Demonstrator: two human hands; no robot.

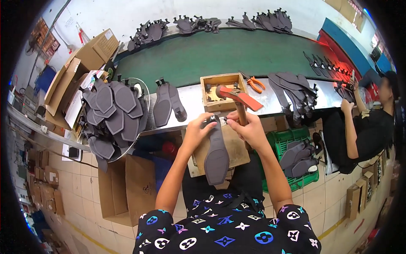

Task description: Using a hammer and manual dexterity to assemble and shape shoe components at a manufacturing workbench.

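Observation:
A dark grey shoe sole [217, 158] lies over the wooden board [239, 146] at my lap, its broad toe end toward me. My left hand [198, 129] is closed around the narrow heel end, thumb and fingers on either side of the small heel. In my right hand [249, 129] is a hammer [241, 108] with an orange head and wooden handle, its head pointing up and away from me. The right fingertips also pinch a small dark piece beside the heel, too small to name.
Behind my hands stands a wooden box [224, 106] of small parts, with orange-handled pliers [254, 84] beside it. Soles fill a basket [139, 131] at left and lie in a pile [292, 91] at right. A green conveyor belt [203, 55] runs beyond. A co-worker [368, 122] sits at right.

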